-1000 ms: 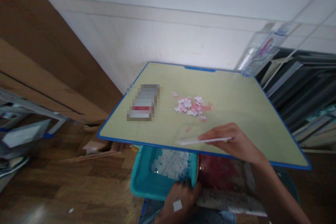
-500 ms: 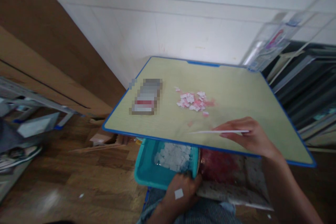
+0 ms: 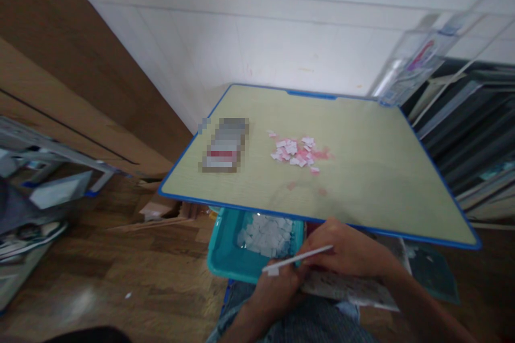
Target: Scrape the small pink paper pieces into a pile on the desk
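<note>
My right hand (image 3: 348, 249) pinches a thin white stick-like tool (image 3: 303, 256), just below the near edge of the folding table. The tool's tip reaches a small white square (image 3: 273, 271) lying on the back of my left hand (image 3: 277, 293). My left hand is curled above my lap, beside the basin; its fingers are mostly hidden, and what they hold cannot be made out. A teal basin (image 3: 229, 270) with many white squares (image 3: 267, 233) stands partly under the table. On the tabletop (image 3: 374, 171) lies a pile of pinkish-white squares (image 3: 293, 152) with pink smears.
A blurred-out flat box-like object (image 3: 226, 144) lies at the table's left. A clear plastic bottle (image 3: 420, 64) is by the far right corner. Dark panels (image 3: 478, 128) lean at right, a brown panel (image 3: 92, 75) at left. Cardboard scraps (image 3: 161, 209) lie on the floor.
My right hand has moved down and left from over the tabletop to my left hand, bringing the white tool's tip to the square there. The left hand has stayed nearly still.
</note>
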Action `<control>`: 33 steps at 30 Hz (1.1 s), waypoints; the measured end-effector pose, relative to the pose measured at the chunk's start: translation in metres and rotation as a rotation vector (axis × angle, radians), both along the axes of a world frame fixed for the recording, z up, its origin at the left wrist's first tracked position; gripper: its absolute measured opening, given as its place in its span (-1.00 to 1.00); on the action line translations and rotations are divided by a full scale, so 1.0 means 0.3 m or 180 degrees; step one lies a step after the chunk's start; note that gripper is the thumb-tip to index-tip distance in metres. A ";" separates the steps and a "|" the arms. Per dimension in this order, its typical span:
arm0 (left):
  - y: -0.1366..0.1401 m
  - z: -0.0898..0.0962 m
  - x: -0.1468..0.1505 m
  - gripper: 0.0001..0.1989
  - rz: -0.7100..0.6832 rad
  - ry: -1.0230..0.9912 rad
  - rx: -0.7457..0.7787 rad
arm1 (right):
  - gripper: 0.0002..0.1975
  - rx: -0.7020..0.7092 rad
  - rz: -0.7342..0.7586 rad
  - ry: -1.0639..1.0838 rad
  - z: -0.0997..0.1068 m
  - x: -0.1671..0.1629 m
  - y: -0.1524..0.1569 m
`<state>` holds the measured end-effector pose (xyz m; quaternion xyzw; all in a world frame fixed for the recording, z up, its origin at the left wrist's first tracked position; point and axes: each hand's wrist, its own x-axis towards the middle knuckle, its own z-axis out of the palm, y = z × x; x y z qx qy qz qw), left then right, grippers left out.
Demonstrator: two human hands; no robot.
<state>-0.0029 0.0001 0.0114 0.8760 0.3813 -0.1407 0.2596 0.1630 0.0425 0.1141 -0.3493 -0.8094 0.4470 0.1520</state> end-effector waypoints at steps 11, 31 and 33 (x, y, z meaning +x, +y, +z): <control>0.010 0.015 0.003 -0.66 -0.0358 -0.0046 0.0120 | -0.75 0.0831 -0.0882 0.0867 0.075 0.237 0.026; -0.009 -0.003 0.001 -0.75 -0.0337 -0.0099 0.0101 | -0.77 0.0604 -0.0464 0.0497 0.000 0.240 0.270; -0.008 -0.003 0.003 -0.75 -0.0337 -0.0101 0.0132 | -0.74 0.0461 -0.0379 0.0467 0.004 0.281 0.257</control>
